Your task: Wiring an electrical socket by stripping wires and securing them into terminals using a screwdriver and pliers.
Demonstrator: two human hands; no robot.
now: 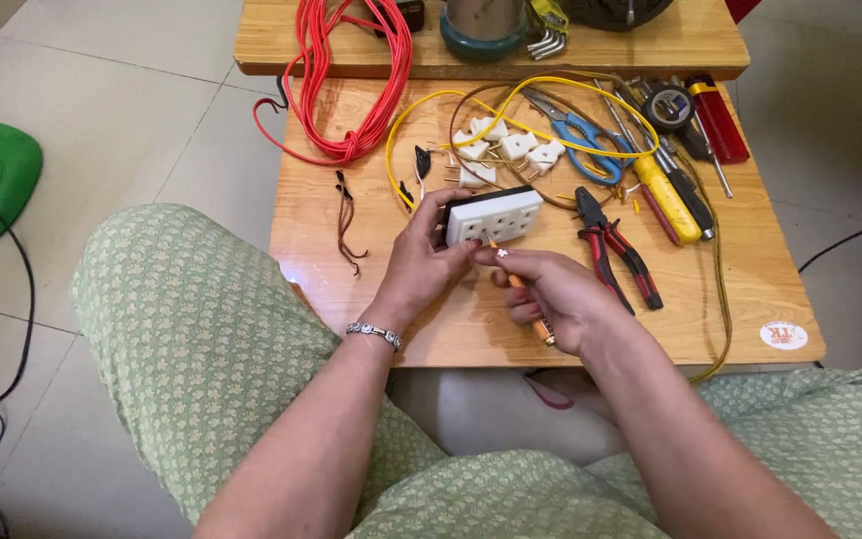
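While you're leaning over the wooden table, your left hand is gripping the white socket block, black-backed, many-holed, your right hand is pinching an orange-handled screwdriver at its front.

Bare tabletop rt of red pliers gives passing room; wires, tools crowd the back.

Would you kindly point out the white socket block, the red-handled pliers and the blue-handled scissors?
White socket block (496, 215), head view, front face.
Red-handled pliers (623, 252), head view, handles.
Blue-handled scissors (591, 150), head view, blue handle.
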